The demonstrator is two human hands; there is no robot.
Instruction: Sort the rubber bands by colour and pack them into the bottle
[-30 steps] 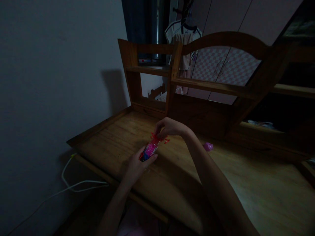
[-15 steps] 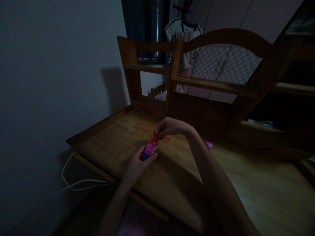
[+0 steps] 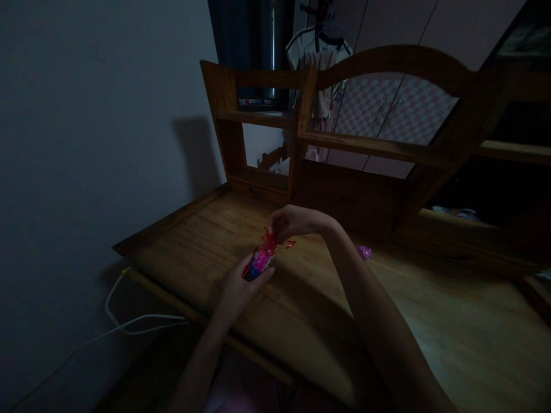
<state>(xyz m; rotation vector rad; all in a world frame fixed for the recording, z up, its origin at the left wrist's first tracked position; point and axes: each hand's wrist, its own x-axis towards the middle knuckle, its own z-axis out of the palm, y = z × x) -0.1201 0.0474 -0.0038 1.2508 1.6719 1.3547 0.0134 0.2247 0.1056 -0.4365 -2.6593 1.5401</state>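
My left hand (image 3: 241, 285) is wrapped round a small, slender object with a pink, blue and black body (image 3: 261, 261), tilted up and away from me. From its upper end stick out shiny red, thin pieces (image 3: 270, 240). Over that end my right hand (image 3: 289, 222) bends down with fingertips pinched together at the red pieces; the fingers partly hide them. One red bit (image 3: 291, 244) shows just to the right of the fingertips. Dim light keeps me from telling the object's exact kind.
The wooden desk (image 3: 193, 246) carries a shelf unit (image 3: 297, 123) along its back. A small pink-purple object (image 3: 364, 252) lies on the desk beyond my right forearm. A white cable (image 3: 146, 317) hangs by the left edge, near the wall (image 3: 99, 143).
My right fingers have shifted slightly at the red pieces, and fewer red bits show beside them. The left hand keeps its hold; the view has moved a little.
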